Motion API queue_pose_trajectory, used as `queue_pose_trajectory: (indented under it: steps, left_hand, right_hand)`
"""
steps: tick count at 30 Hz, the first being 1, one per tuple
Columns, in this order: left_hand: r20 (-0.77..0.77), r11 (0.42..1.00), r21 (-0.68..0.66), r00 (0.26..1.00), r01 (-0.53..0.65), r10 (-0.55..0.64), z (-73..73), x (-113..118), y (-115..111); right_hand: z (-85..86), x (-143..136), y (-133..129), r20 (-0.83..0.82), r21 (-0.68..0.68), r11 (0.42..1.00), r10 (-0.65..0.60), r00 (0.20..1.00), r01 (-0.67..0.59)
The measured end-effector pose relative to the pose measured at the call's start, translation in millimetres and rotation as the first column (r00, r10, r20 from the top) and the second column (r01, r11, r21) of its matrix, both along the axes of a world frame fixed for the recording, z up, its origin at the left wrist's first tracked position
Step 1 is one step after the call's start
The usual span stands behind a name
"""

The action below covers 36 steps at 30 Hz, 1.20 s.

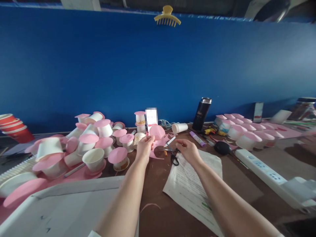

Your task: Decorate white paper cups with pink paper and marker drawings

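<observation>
My left hand point(145, 147) pinches a pink paper disc point(157, 132) by its lower left edge, above the middle of the table. To its right, my right hand point(189, 150) has its fingers curled at the handle of a pair of scissors point(175, 160). One black finger loop shows below the hand; the other is hidden by the fingers. The blades point left toward the disc, apart from it. Beneath the disc lie pink paper scraps point(158, 154). A white marker-like stick point(170, 141) lies between the hands.
Paper cups with pink discs point(118, 156) crowd the left; more stand in rows point(248, 140) at right. A printed sheet point(190, 187) lies under my right arm. Nearby are a black flask point(201, 115), a purple glue stick point(197, 139), a power strip point(261, 171) and a white box point(74, 207).
</observation>
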<state>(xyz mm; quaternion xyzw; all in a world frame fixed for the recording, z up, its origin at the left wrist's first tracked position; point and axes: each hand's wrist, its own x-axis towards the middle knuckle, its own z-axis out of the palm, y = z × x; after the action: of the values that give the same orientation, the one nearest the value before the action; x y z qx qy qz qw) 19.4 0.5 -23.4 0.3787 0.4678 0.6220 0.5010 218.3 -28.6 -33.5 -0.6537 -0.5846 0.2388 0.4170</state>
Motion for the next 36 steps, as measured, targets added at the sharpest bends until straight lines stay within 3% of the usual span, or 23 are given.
queue_pose_trajectory:
  steps: [2, 5, 7, 11, 14, 16, 19, 21, 23, 26, 29, 31, 34, 36]
  left_hand:
    - [-0.039, 0.997, -0.025, 0.997, 0.067, -0.068, -1.1, 1, -2]
    - [-0.103, 0.983, -0.055, 0.979, 0.173, -0.178, -3.0, 4, -6]
    - [-0.119, 0.962, -0.071, 0.955, 0.265, -0.272, -4.6, 6, -9]
    - [-0.135, 0.923, -0.104, 0.914, 0.371, -0.382, -9.3, 9, -8]
    - [-0.333, 0.969, -0.044, 0.911, 0.242, -0.243, -13.3, 7, -3]
    - [-0.539, 0.973, 0.160, 0.840, 0.167, -0.056, -15.1, 5, -3]
    - [-0.776, 0.857, 0.432, 0.601, 0.282, 0.193, -16.0, 4, -10]
    - [-0.847, 0.803, 0.461, 0.459, 0.378, 0.269, -15.5, 5, -15]
    - [-0.862, 0.774, 0.471, 0.408, 0.423, 0.301, -14.5, 7, -17]
    - [-0.827, 0.767, 0.509, 0.470, 0.390, 0.309, -13.5, 7, -12]
    - [-0.781, 0.801, 0.500, 0.571, 0.329, 0.252, -13.8, 4, -5]
    - [-0.781, 0.822, 0.465, 0.590, 0.329, 0.205, -14.4, 2, -3]
    - [-0.838, 0.833, 0.422, 0.504, 0.358, 0.208, -14.6, -2, -5]
    - [-0.886, 0.839, 0.390, 0.403, 0.379, 0.230, -14.2, -2, -8]
  right_hand:
    - [2.1, -6, -3, -0.225, 0.031, 0.999, 0.026, 0.974, -0.020]
    - [2.9, -18, -10, -0.567, -0.019, 0.985, 0.130, 0.813, -0.171]
    - [1.3, -25, -12, -0.647, -0.031, 0.974, 0.153, 0.747, -0.226]
    - [-3.6, -31, -10, -0.685, -0.030, 0.984, 0.108, 0.720, -0.177]
    - [-5.6, -28, -7, -0.717, -0.065, 0.986, 0.061, 0.695, -0.153]
    - [-5.4, -26, -7, -0.736, -0.088, 0.984, 0.040, 0.675, -0.155]
    - [-3.0, -25, -9, -0.757, -0.088, 0.978, 0.057, 0.651, -0.188]
    - [-1.0, -25, -10, -0.766, -0.082, 0.973, 0.075, 0.639, -0.213]
    - [-0.1, -25, -11, -0.769, -0.082, 0.969, 0.086, 0.633, -0.231]
    - [-2.6, -27, -11, -0.751, -0.084, 0.966, 0.099, 0.653, -0.244]
    - [-9.4, -31, -10, -0.699, -0.087, 0.967, 0.113, 0.706, -0.240]
    - [-13.1, -31, -8, -0.634, -0.092, 0.972, 0.112, 0.766, -0.218]
    - [-11.1, -20, -3, -0.389, 0.008, 0.997, 0.077, 0.918, -0.080]
    - [-5.1, -1, 2, -0.097, 0.221, 0.971, -0.069, 0.993, 0.089]
